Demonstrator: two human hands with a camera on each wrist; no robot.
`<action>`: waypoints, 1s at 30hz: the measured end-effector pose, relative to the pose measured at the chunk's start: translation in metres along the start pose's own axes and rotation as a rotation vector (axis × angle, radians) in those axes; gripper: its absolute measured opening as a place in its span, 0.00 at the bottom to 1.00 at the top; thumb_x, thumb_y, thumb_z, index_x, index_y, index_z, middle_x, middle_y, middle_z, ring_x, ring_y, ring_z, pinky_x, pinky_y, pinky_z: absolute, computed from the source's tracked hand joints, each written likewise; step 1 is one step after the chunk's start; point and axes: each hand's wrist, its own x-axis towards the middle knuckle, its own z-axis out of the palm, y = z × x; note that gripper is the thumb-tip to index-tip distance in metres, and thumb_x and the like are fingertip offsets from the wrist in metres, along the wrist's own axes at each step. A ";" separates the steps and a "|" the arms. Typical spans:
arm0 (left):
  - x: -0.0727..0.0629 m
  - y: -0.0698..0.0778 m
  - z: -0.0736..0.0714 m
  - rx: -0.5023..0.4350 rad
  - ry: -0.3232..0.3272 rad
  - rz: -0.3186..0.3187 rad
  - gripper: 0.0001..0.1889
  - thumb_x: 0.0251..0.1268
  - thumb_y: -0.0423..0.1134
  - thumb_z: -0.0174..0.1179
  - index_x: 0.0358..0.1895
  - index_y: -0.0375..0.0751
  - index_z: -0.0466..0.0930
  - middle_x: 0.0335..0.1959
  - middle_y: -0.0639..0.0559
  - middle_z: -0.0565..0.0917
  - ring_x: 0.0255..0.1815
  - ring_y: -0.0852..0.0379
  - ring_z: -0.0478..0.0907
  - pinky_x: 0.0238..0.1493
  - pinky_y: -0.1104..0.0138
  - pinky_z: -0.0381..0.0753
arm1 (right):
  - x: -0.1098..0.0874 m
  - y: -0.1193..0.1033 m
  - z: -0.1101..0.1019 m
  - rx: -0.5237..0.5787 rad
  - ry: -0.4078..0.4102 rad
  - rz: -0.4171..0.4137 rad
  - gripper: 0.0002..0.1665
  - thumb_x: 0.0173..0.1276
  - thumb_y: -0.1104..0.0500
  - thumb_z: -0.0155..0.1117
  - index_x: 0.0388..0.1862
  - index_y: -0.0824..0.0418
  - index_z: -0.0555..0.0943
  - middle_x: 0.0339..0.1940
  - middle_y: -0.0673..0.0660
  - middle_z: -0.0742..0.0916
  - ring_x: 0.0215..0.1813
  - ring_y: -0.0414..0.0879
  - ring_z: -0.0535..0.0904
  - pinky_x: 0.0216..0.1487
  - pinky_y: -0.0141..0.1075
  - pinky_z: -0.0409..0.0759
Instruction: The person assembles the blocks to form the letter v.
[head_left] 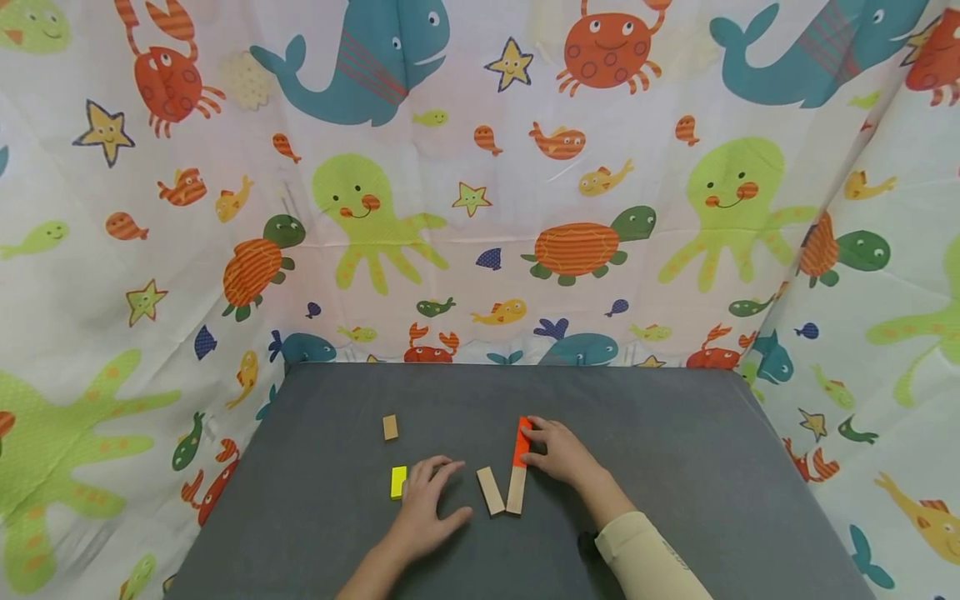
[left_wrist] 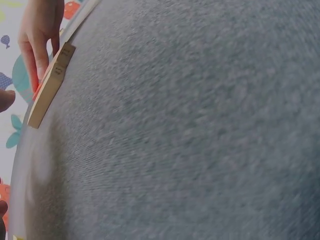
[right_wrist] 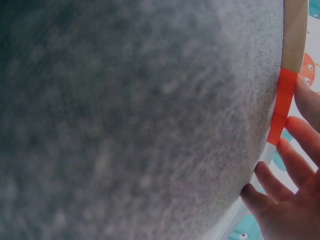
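In the head view, two orange blocks (head_left: 520,451) lie end to end, continuing the line of a plain wooden block (head_left: 515,492). My right hand (head_left: 564,455) touches their right side, its thumb and fingertips spread along them, as the right wrist view also shows. A second wooden block (head_left: 491,491) slants toward that line, its near end close to the line's near end. To the left, my left hand (head_left: 423,515) hovers with spread, loosely bent fingers and holds nothing. Beside its fingers lies a yellow block (head_left: 398,482), partly covered by them.
A small wooden block (head_left: 390,427) lies farther back on the left. All the blocks are on a grey cloth-covered table (head_left: 675,467). Behind and at both sides hangs a curtain (head_left: 480,250) printed with sea animals.
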 end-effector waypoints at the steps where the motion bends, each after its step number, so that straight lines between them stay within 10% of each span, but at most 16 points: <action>1: 0.000 -0.001 -0.001 0.004 0.007 0.001 0.34 0.60 0.51 0.70 0.70 0.52 0.73 0.67 0.51 0.69 0.71 0.42 0.58 0.62 0.36 0.61 | 0.000 0.000 0.000 0.001 0.000 0.000 0.35 0.66 0.46 0.72 0.70 0.54 0.77 0.78 0.57 0.70 0.77 0.63 0.63 0.73 0.59 0.64; 30: -0.001 -0.014 -0.019 0.007 0.130 -0.008 0.37 0.53 0.45 0.74 0.70 0.52 0.73 0.65 0.48 0.71 0.69 0.41 0.61 0.57 0.37 0.61 | -0.001 0.002 0.002 0.014 0.001 -0.002 0.36 0.66 0.46 0.71 0.71 0.54 0.76 0.79 0.57 0.69 0.78 0.63 0.62 0.72 0.60 0.64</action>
